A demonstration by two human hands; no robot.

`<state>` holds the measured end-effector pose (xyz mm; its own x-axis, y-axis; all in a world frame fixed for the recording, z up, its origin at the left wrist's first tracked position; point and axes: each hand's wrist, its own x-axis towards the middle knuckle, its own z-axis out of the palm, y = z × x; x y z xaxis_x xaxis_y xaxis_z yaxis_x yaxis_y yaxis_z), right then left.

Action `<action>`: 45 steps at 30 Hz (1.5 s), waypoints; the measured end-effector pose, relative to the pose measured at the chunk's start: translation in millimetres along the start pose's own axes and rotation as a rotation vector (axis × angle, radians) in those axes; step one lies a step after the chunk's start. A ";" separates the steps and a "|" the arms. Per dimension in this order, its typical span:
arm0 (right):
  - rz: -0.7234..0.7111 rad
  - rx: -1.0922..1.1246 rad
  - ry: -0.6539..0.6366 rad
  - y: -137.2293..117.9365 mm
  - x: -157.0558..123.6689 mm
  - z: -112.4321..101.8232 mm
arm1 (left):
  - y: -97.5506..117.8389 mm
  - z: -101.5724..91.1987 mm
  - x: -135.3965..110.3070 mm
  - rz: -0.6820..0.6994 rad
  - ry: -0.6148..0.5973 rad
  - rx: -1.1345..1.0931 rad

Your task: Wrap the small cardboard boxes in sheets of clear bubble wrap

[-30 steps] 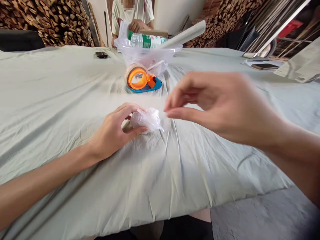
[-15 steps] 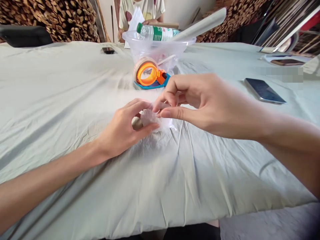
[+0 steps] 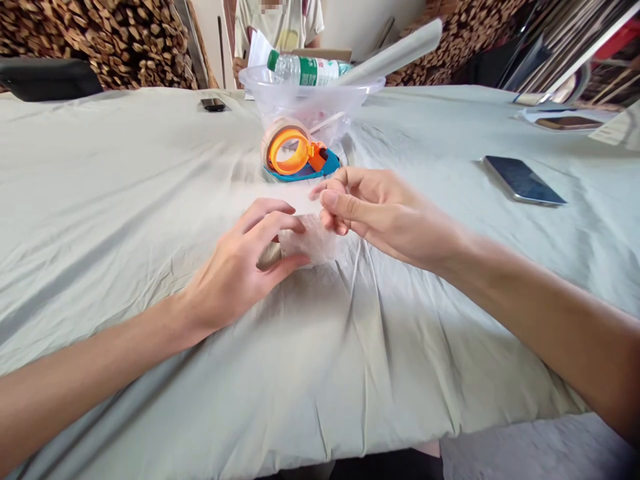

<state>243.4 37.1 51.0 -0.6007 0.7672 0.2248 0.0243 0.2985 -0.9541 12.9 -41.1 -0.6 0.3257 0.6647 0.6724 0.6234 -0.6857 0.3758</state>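
A small piece of clear bubble wrap (image 3: 316, 241), folded into a bundle, lies on the cloth-covered table. My left hand (image 3: 245, 257) grips its left side, thumb at the near edge and fingers over the far edge. What the wrap encloses, if anything, cannot be made out. Just above its right end is my right hand (image 3: 383, 213), thumb pressed toward the curled fingers; anything pinched there is too small or clear to name. Beyond the hands stands a tape dispenser (image 3: 301, 175) with a blue base, an orange hub and a roll of tape.
A clear plastic basin (image 3: 307, 103) holds a green-capped bottle (image 3: 313, 70) and a long pale roll (image 3: 395, 53). A phone (image 3: 523, 180) lies to the right, a small black device (image 3: 213, 105) at back left. Across the table sits a person (image 3: 280, 30).
My right hand has moved down and slightly left, its fingers turned. The bubble wrap now looks flatter and more spread under my left hand, which stays on it. The view has shifted slightly.
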 end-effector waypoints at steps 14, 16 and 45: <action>-0.227 -0.316 -0.073 -56.9 -12.5 -13.8 | -0.9 -3.7 -0.6 -0.092 -0.017 -0.060; -0.277 -0.394 -0.117 -59.1 -14.2 -11.4 | -1.8 -2.9 -0.6 -0.090 -0.018 -0.071; -0.130 -0.441 -0.110 -21.5 23.4 -3.9 | -1.7 -2.1 3.4 -0.012 0.002 -0.070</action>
<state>231.9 50.8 77.5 -0.7016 0.6500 0.2918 0.2659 0.6188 -0.7392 11.4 -38.4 2.4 0.3175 0.6723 0.6687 0.5756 -0.6971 0.4275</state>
